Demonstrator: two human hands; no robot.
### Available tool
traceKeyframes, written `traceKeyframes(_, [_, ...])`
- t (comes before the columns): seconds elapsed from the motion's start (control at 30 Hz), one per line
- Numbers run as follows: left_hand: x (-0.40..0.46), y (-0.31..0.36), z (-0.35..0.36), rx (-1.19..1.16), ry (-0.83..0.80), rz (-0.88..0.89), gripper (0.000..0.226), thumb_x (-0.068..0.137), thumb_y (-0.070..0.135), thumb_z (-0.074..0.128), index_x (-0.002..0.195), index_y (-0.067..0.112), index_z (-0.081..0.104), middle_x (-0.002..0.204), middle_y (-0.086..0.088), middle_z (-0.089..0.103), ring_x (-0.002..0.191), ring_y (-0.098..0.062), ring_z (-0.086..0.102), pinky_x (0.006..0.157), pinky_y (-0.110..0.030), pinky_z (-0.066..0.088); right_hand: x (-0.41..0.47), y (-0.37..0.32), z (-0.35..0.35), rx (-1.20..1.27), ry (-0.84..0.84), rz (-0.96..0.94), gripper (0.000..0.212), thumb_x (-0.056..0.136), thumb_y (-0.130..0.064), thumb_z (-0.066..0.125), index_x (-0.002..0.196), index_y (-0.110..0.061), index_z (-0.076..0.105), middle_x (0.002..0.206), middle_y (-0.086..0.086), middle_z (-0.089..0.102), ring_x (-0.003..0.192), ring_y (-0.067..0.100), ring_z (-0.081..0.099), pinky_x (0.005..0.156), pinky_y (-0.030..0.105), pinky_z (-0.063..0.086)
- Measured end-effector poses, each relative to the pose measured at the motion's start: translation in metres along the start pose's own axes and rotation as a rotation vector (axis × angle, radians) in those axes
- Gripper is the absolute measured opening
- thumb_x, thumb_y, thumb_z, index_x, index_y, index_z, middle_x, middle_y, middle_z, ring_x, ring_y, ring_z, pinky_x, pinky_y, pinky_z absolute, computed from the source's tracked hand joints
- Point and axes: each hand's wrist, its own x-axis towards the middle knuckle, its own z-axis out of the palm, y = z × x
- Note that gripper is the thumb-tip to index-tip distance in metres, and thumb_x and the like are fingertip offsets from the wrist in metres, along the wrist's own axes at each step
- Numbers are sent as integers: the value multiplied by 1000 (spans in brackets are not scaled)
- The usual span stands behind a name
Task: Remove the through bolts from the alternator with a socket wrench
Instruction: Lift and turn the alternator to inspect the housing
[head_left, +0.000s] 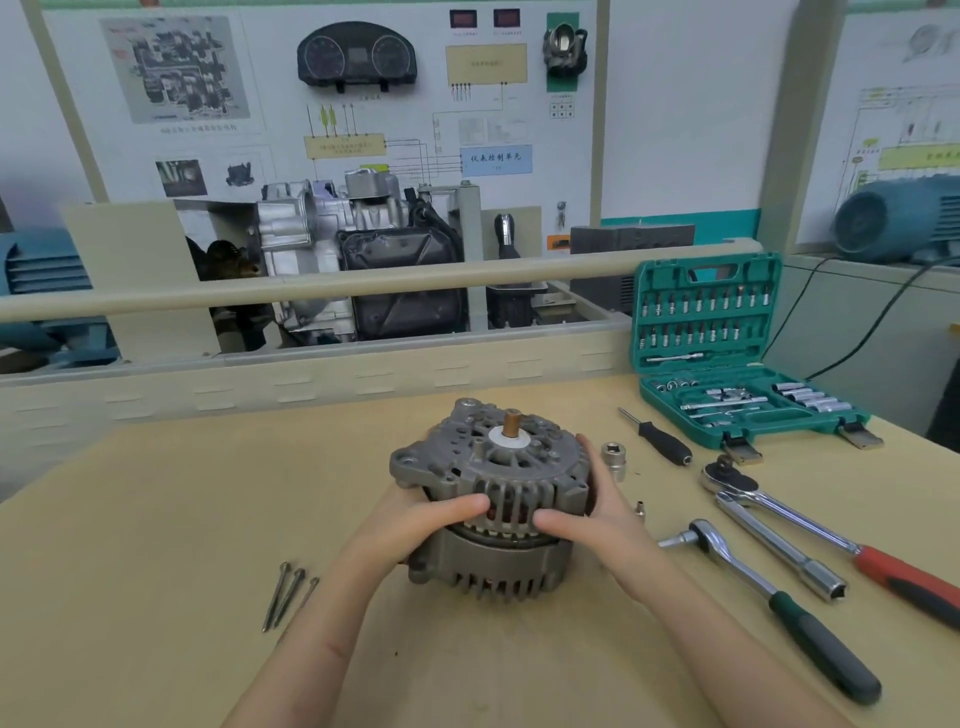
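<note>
Here, from largest to smallest:

- The pale wooden worktop (156, 519) carries everything.
- The open green plastic socket-set case (727, 364) stands at the far right.
- The grey cast-metal alternator (488, 499) sits mid-worktop, copper shaft end up, clasped between both hands.
- The left hand (410, 525) wraps its left flank, thumb lying across the front fins; the right hand (597, 514) mirrors it on the right flank. Both forearms reach in from the near edge.
- The green-handled chrome socket wrench (769, 597) lies to the right, beside a red-handled ratchet (831, 540).
- Three long thin steel through bolts (288, 597) lie loose to the left, just beside the left forearm.
</note>
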Motion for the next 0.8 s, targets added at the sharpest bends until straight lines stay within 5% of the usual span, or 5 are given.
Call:
traceKeyframes(0.13, [7, -3, -2, -108, 60, -41, 50, 55, 33, 82, 100, 30, 59, 92, 14, 70, 87, -3, 65, 63, -14, 50, 11, -6, 5, 18, 71, 11, 78, 40, -46, 81, 110, -43, 46, 113, -22, 57, 97, -12, 56, 72, 9, 48])
traceKeyframes(0.37, [15, -5, -10, -165, 93, -72, 52, 55, 37, 83, 101, 28, 61, 97, 10, 70, 91, -6, 65, 69, -18, 51, 32, -19, 1, -130, -19, 47, 77, 39, -55, 76, 107, -42, 44, 113, -21, 56, 101, -5, 56, 77, 15, 48])
traceKeyframes(0.57, [20, -6, -12, -200, 79, -74, 53, 57, 34, 79, 105, 28, 59, 98, 11, 70, 92, -8, 65, 71, -22, 52, 43, -17, -2, -142, -76, 51, 88, 40, -53, 79, 116, -38, 39, 111, -24, 53, 94, -14, 56, 68, 5, 45])
traceKeyframes(0.67, [23, -8, -12, -258, 84, -88, 49, 54, 34, 78, 100, 27, 60, 93, 9, 71, 87, -9, 67, 63, -19, 53, 49, -12, -1, -175, -74, 62, 111, 41, -57, 78, 136, -30, 27, 115, -25, 50, 101, -10, 52, 76, 10, 45])
traceKeyframes(0.8, [28, -13, -12, -245, 89, -131, 55, 47, 43, 75, 97, 32, 57, 87, 17, 71, 81, -4, 67, 58, -18, 51, 52, -4, 0, -75, -130, 97, 110, 50, -48, 77, 137, -37, 11, 122, -25, 41, 100, -16, 47, 75, 7, 44])
